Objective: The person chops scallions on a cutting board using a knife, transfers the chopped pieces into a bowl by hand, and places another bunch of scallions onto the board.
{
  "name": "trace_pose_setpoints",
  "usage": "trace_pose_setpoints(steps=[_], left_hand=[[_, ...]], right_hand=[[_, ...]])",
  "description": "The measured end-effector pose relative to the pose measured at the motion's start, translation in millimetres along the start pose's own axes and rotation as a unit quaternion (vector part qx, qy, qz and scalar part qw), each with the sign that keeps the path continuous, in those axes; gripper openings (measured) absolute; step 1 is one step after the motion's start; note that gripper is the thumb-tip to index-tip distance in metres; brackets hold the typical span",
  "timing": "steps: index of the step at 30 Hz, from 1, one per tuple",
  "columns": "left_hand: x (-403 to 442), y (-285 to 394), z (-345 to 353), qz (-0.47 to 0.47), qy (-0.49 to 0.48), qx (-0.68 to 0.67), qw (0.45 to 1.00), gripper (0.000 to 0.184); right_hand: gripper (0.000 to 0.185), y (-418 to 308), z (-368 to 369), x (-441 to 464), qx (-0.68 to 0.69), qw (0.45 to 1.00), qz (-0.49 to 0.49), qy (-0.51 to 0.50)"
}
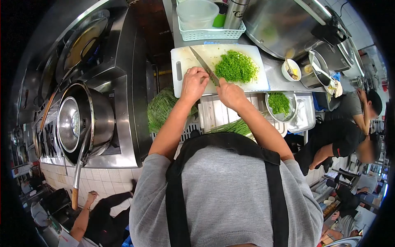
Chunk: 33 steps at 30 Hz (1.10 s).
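My right hand [232, 94] grips the handle of a kitchen knife [201, 61] over a white cutting board [185, 57]. The blade slants away to the upper left. Beside the blade, my left hand [195, 84] has its fingers curled together near the knife's side; anything between them is hidden. A heap of finely chopped green onions [236, 66] lies on the board, right of the knife. Below the board, long green stalks [232, 127] rest in a tray [214, 108], partly covered by my right forearm. More chopped green onion fills a round bowl [293, 110].
A bag of greens [166, 109] sits left of the tray. Behind the board stands a pale basket [193, 35] with containers; a large metal pot [275, 29] and a small white bowl [291, 71] are right. The stove holds a deep pan [101, 119]. Other people work nearby.
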<state>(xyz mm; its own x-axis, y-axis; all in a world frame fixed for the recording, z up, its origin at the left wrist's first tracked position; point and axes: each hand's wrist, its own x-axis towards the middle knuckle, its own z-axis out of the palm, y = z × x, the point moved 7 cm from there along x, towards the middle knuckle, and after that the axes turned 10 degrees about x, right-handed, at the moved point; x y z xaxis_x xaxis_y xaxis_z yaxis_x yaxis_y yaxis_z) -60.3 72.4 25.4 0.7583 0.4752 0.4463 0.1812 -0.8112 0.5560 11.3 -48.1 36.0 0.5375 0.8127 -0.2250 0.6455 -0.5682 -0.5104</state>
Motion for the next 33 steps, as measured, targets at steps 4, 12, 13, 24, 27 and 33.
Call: trace_pose_setpoints(steps=[4, 12, 13, 24, 27, 33], left_hand=[[-8.7, -13.2, -8.5, -0.047, 0.005, -0.008, 0.999, 0.012], [-2.7, -1.0, -0.2, 0.008, 0.0, 0.034, 0.999, 0.008], [-1.7, -0.8, -0.3, 0.01, 0.003, 0.038, 0.999, 0.008], [-2.3, -30.1, -37.8, -0.08, 0.054, 0.16, 0.982, 0.003], [-15.5, -20.4, -86.5, -0.103, 0.24, 0.362, 0.895, 0.016], [-59.4, 45.0, -4.4, 0.158, -0.119, 0.029, 0.98, 0.03]], right_hand=[[0.026, -0.1, 0.6, 0.0, 0.002, 1.0, 0.008, -0.002], [0.026, -5.2, -4.3, 4.6, -0.048, 0.999, -0.013, -0.017], [0.025, -6.8, -5.3, 3.2, -0.05, 0.999, -0.015, -0.013], [0.031, 33.9, -13.0, 0.3, 0.104, 0.994, 0.033, -0.022], [0.031, 44.2, -15.9, -4.9, 0.09, 0.996, 0.022, 0.006], [0.03, 42.3, -11.9, -4.0, 0.05, 0.998, 0.001, 0.03]])
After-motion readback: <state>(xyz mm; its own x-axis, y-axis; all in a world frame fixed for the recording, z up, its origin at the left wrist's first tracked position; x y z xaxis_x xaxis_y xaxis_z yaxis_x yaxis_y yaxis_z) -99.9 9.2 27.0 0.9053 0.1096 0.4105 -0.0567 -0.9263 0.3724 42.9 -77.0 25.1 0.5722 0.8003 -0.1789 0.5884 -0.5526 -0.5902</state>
